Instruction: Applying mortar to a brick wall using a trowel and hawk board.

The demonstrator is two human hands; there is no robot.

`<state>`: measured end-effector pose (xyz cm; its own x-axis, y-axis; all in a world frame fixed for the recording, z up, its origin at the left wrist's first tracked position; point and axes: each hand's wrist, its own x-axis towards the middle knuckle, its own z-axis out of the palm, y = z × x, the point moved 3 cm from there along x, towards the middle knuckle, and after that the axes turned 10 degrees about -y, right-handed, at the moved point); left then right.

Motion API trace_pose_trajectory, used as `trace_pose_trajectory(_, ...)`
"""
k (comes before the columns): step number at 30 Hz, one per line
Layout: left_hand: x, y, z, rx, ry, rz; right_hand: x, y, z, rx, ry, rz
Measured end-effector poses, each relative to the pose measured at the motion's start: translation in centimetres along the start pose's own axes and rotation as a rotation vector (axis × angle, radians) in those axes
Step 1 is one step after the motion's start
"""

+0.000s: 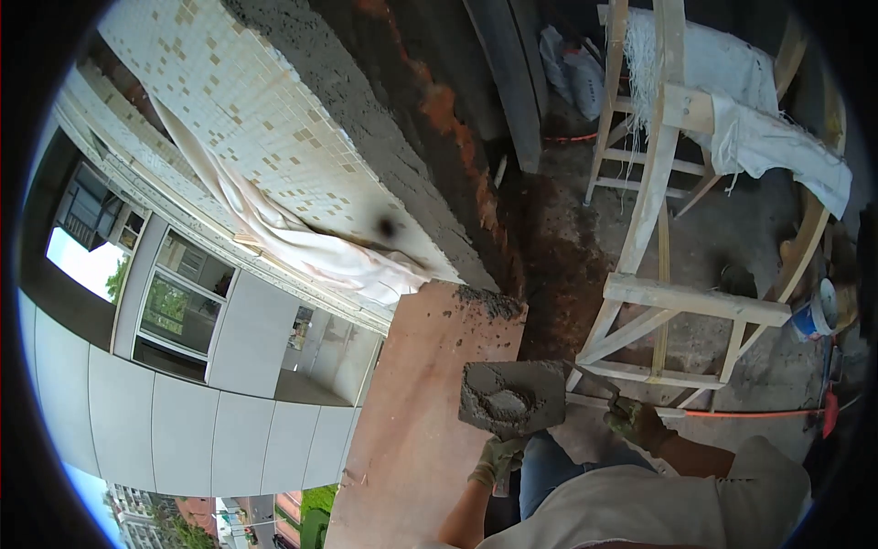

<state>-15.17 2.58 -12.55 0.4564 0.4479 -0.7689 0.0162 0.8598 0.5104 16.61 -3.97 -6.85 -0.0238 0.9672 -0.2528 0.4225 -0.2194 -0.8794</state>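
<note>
My left hand [498, 460], in a greenish work glove, is closed around the handle under a square plasterer's hawk [549, 373]. A mound of wet grey mortar [508, 403] lies on the hawk. To the right, my gloved right hand [637, 424] is closed around the grip of a trowel [596, 378], whose thin blade points toward the hawk but stays apart from it. Beyond the hawk runs a wall edge coated in grey mortar [389, 119]. A reddish-brown board [393, 403] lies beneath and left of the hawk, with mortar crumbs at its far end.
Wooden trestles [697, 297] stand at the right, white sacking [777, 146] draped over one. A bucket [817, 316] sits at the far right. Left of the coated edge are a tiled wall face [247, 101], a crumpled white cloth [302, 247] and an open drop to the street.
</note>
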Motion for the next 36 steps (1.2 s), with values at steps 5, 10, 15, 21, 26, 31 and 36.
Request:
trace_pose_trajectory(5, -3.5, -4.3, 6.8, 0.055, -0.005, 0.032, -7.3, 5.1, -6.2, -0.160, 0.000, 0.039)
trace_pose_trajectory(10, -2.8, -3.1, 13.1, 0.153, -0.102, 0.163, -10.9, 8.0, -8.7, 0.435, -0.183, 0.506)
trace_pose_trajectory(15, -2.5, -3.7, 18.1, 0.250, -0.285, 0.176, -10.8, 10.9, -7.1, 1.007, -0.281, 0.506)
trace_pose_trajectory(21, -5.9, -6.2, 24.5, 0.418, -0.461, 0.184, -12.4, 7.4, -5.0, 1.052, -0.210, 0.061)
trace_pose_trajectory(26, -5.0, -5.4, 24.8, 0.088, -0.543, 0.398, -12.4, 1.1, -4.0, 1.363, -0.464, 0.143)
trace_pose_trajectory(31, -4.3, -3.4, 26.4, 0.190, -0.166, 0.911, -15.2, -0.6, -3.0, 1.251, -0.376, 0.314)
trace_pose_trajectory(36, -3.2, -5.6, 28.7, 0.132, 0.081, 0.570, -16.1, 3.0, -5.0, 1.181, -0.322, 0.291)
